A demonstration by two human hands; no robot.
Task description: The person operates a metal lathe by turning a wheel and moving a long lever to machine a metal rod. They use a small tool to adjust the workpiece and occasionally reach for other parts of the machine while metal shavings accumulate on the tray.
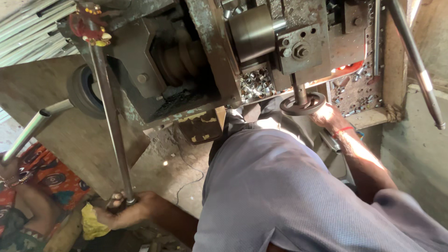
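Rough concrete floor (163,168) and a bare wall fill the background of a cramped workshop, seen from above over the person's own grey shirt (280,191). Biggest of all is the old metal machine (196,60), grimy and paint-chipped, spreading across the top of the view. Its tray (255,83) is heaped with small shiny metal rings, and more lie scattered on the shelf to the right.

A long steel lever (111,116) runs from a red fitting at the machine's top left down toward the person – its long axis is nearly upright in the picture, leaning slightly to the right at the lower end. The left hand (122,212) is closed round that lower end, fingers wrapped tight, just above a yellow rag (92,223).

The right hand (329,116) reaches forward past the shirt and rests on the rim of a small dark handwheel (303,103) (it sits on a short vertical shaft under the machine's block). Fingers curl on the wheel's right edge; how firmly they grip I cannot tell. A red thread circles that wrist.

So the lever lies low and left, the wheel up and right – each hand on its own control, well apart.

A bright metal tube (28,133) slants in at far left, near another person in patterned cloth (46,172).
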